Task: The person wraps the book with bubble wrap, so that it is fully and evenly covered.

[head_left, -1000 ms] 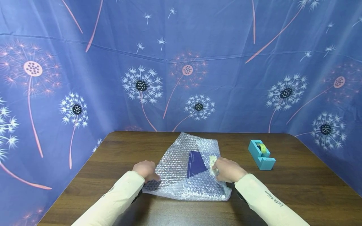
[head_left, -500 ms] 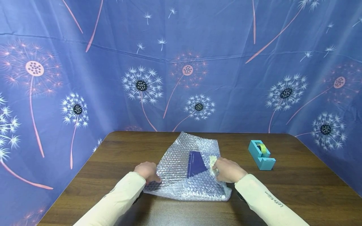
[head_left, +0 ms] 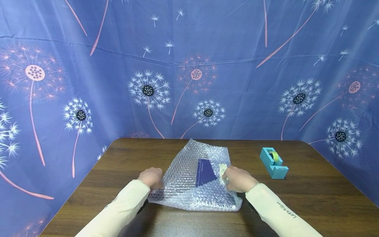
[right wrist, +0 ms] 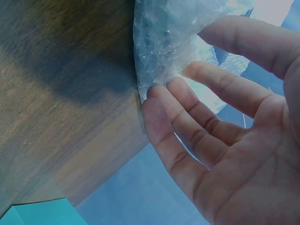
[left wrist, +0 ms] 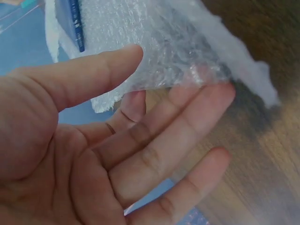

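Note:
A sheet of bubble wrap (head_left: 180, 174) lies spread on the wooden table, its near part folded over a flat dark blue book (head_left: 204, 171) with small pale lettering. A cream patch (head_left: 222, 168) shows by the right hand. At the wrap's left edge is my left hand (head_left: 151, 178). In the left wrist view, its thumb (left wrist: 126, 61) lies over the wrap while the fairly straight fingers reach beneath the edge, thumb and fingertips apart. My right hand (head_left: 239, 178) rests at the wrap's right edge. In the right wrist view, its loosely bent fingertips (right wrist: 157, 112) touch the wrap.
A turquoise tape dispenser (head_left: 273, 163) with a yellow-green roll stands on the table (head_left: 308, 184) to the right. Behind the table hangs a blue curtain (head_left: 242, 82) with dandelion prints. Pale sleeves (head_left: 279, 209) cover both forearms.
My left hand shifts slightly left, and its thumb no longer shows over the wrap in the head view. The wrap's left edge shifts slightly with it. The right hand stays in place.

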A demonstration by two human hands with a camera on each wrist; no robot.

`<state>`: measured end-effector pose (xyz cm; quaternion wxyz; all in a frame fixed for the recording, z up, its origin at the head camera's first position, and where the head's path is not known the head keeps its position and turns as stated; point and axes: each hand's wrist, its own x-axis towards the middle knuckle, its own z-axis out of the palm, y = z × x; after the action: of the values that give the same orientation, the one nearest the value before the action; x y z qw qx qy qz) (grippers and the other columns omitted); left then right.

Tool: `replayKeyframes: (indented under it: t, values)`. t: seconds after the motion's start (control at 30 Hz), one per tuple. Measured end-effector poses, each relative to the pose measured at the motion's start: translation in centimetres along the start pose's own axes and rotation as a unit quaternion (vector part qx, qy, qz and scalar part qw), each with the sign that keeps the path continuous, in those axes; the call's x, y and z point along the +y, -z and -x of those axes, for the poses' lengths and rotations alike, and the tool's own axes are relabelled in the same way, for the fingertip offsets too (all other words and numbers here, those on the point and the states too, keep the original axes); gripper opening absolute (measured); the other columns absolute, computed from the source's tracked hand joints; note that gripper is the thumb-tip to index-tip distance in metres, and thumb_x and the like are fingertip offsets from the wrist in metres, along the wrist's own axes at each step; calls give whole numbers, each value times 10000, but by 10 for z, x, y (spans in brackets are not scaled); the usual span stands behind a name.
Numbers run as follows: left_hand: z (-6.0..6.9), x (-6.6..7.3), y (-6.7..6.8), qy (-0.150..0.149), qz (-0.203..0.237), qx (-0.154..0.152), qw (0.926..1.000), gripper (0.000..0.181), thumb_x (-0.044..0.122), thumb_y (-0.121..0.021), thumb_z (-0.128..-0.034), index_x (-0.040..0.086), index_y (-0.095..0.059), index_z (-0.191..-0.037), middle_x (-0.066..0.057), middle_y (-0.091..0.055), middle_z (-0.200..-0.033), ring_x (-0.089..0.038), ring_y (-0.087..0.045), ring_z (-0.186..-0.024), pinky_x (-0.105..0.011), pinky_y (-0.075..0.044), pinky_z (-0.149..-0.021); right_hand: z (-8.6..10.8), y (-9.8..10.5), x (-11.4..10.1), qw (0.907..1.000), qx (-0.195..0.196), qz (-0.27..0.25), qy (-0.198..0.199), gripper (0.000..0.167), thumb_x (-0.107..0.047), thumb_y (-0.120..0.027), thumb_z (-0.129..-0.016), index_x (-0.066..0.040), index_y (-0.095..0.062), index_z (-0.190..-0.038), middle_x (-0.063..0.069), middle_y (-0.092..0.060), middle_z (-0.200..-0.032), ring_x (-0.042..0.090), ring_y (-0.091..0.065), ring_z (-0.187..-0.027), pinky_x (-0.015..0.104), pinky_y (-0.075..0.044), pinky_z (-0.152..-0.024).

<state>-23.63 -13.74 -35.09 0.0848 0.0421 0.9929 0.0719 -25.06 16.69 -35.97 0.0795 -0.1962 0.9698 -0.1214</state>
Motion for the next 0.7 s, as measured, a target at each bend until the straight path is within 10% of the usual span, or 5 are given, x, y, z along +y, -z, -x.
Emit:
replayKeyframes:
  t: [0.47,0.7]
  values:
    - [1,-6,14,-330,706,-84,9969,231,149,-792,-854,105,-650,-678,-17,-632,-576,-162,-634,-529,-312,-507,-576,0,-2,3,9999,72,2,141,262,30,-815,-770,55,-758,-1024,173,-683,-1047,321,-649,-964,503,-563,-828]
    - [-1,-7,22,-705,1720,-243,9823,191,137,-773,-889,85,-732,-710,30,-642,-608,-130,-595,-516,-279,-502,-588,-1,-2,3,9999,89,1,103,274,13,-825,-769,49,-760,-1032,167,-686,-1060,300,-647,-956,502,-562,-827]
